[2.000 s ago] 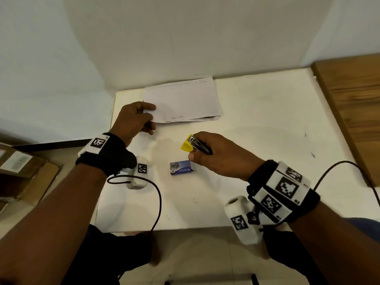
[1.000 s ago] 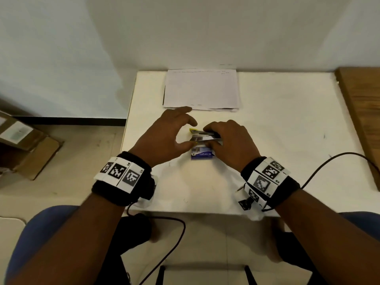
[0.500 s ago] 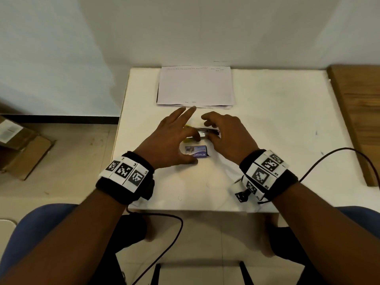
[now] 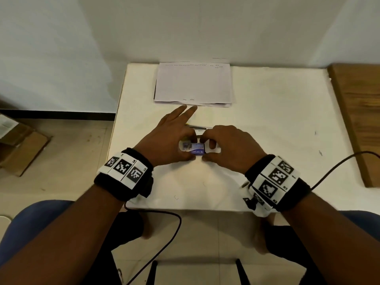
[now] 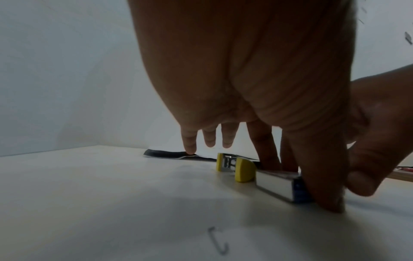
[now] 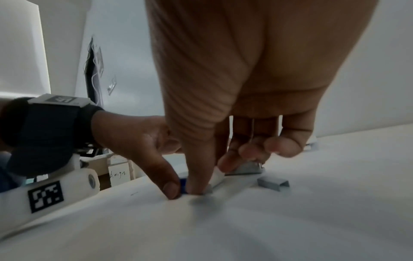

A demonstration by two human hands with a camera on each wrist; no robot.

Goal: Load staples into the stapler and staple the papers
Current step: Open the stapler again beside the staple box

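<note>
A small blue staple box (image 4: pixel 196 151) lies on the white table (image 4: pixel 267 124). My left hand (image 4: pixel 168 140) pinches its left end between thumb and forefinger, its other fingers stretched toward the papers (image 4: pixel 193 83). My right hand (image 4: pixel 226 147) pinches the box's right end, where a white inner part (image 6: pixel 215 177) shows. The yellow-tipped metal stapler (image 5: pixel 234 166) lies just behind the box, with no hand on it. A loose strip of staples (image 6: pixel 273 183) rests on the table beside my right fingers.
A single bent staple (image 5: pixel 218 242) lies on the table near the front edge. A wooden board (image 4: pixel 357 112) borders the table on the right. A black cable (image 4: pixel 337 167) runs from my right wrist. Cardboard boxes (image 4: pixel 18 145) sit on the floor to the left.
My right hand has set the stapler down behind the box. The left hand left the papers. Both hands came together and now pinch the staple box.
</note>
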